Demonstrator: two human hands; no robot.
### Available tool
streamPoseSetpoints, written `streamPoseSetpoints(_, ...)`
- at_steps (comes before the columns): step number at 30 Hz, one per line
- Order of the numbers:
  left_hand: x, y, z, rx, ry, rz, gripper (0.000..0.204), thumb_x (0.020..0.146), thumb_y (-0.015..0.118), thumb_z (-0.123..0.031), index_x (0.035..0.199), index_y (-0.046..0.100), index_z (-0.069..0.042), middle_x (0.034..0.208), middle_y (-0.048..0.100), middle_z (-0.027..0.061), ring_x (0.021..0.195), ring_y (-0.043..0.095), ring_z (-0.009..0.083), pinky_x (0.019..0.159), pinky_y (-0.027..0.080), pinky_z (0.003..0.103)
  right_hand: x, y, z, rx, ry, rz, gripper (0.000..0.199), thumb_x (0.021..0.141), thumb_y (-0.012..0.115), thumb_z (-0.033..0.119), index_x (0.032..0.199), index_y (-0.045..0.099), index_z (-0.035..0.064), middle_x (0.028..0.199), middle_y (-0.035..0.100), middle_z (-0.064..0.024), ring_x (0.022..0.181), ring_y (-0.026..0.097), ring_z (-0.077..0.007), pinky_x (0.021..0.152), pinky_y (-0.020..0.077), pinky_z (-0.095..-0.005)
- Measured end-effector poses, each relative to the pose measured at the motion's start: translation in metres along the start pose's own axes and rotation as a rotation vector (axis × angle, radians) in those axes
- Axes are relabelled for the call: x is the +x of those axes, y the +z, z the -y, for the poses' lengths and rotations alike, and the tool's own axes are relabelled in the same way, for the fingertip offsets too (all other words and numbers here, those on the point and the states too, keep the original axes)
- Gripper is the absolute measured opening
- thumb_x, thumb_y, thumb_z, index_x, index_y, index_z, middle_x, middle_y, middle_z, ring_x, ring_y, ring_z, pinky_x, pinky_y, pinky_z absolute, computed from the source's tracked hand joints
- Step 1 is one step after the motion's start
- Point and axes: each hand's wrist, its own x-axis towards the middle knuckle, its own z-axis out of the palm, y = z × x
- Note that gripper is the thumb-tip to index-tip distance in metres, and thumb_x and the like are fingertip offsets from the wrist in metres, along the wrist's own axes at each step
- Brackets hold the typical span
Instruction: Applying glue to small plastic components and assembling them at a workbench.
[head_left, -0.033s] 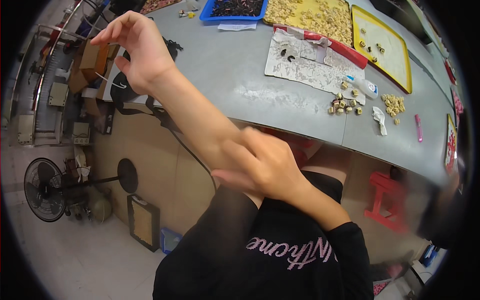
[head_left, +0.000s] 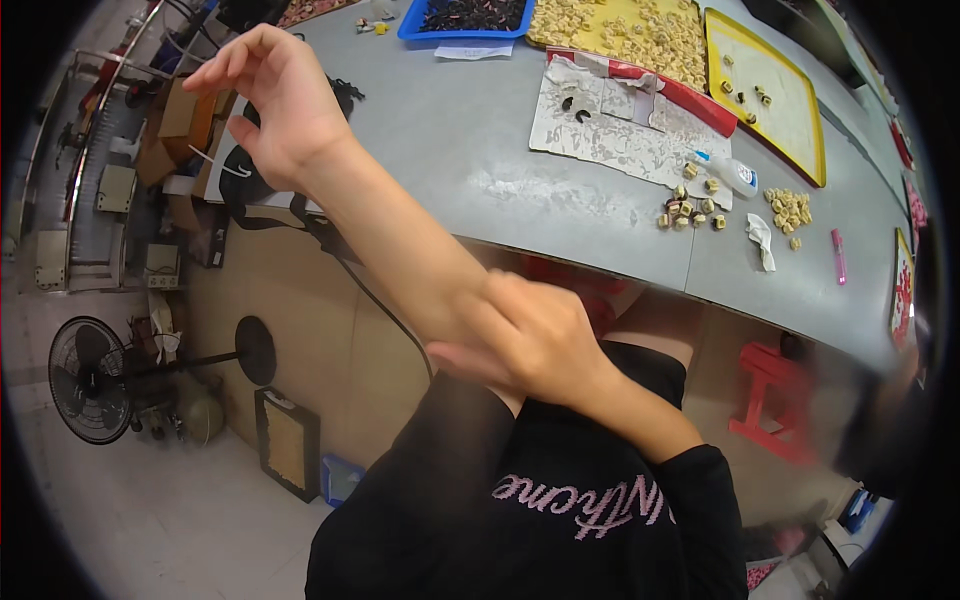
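Observation:
My left hand (head_left: pixel 287 105) is raised at the upper left, palm turned inward, with loosely bent fingers apart and nothing in them. Across my left forearm (head_left: pixel 400 240), close to the elbow, lies my right hand (head_left: pixel 535 335). Its fingers are bent over the forearm with the thumb on the near side, and the fingertips are slightly smeared by motion. Both hands are off the grey table (head_left: pixel 430 170). On the table lie a flattened white cardboard sheet (head_left: pixel 575 135) with a red edge, a small cluster of cream-and-dark pieces (head_left: pixel 685 210) and a clear squeeze bottle (head_left: pixel 738 178) with a blue tip.
Farther back stand a blue tray (head_left: pixel 465 32) of dark pieces and yellow trays (head_left: pixel 765 95). A pile of cream pieces (head_left: pixel 790 207), a crumpled tissue (head_left: pixel 760 242) and a pink tube (head_left: pixel 838 257) lie to the right. A red stool (head_left: pixel 770 400) and a black fan (head_left: pixel 90 380) stand below.
The fingers of my right hand have shifted slightly down on my left forearm. My left hand and the things on the table keep their places.

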Motion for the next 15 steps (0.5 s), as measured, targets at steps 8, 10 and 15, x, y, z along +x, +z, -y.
streamPoseSetpoints(8,-0.003,-0.026,-0.005,0.218,0.149,-0.052,0.048,0.095,0.029,-0.045,0.088,0.059,-0.007,0.081,0.065,0.0014,0.068,0.053,0.0128,0.064,0.038,0.029,0.006,0.009,-0.010,0.058,-0.112,-0.231,0.042,0.063,0.080,0.021,0.095,0.062,0.0010,0.086,0.059,-0.0107,0.075,0.058,-0.0273,0.060,0.0480,-0.0346)
streamPoseSetpoints(10,-0.001,-0.037,-0.009,0.248,0.139,-0.045,0.046,0.095,0.030,-0.043,0.087,0.059,-0.008,0.081,0.064,0.0007,0.068,0.053,0.0129,0.064,0.038,0.029,0.002,0.004,-0.008,0.020,0.000,-0.102,0.039,0.064,0.080,0.022,0.093,0.062,0.0011,0.085,0.059,-0.0099,0.075,0.058,-0.0263,0.059,0.0478,-0.0335)
streamPoseSetpoints(15,-0.002,-0.050,-0.019,0.391,0.236,-0.100,0.046,0.094,0.033,-0.043,0.082,0.060,-0.007,0.074,0.062,0.0003,0.065,0.052,0.0127,0.060,0.038,0.028,-0.026,0.008,-0.020,-0.034,0.050,0.111,0.032,0.066,0.079,0.022,0.082,0.062,0.0009,0.084,0.058,-0.0090,0.074,0.058,-0.0245,0.058,0.0479,-0.0313)
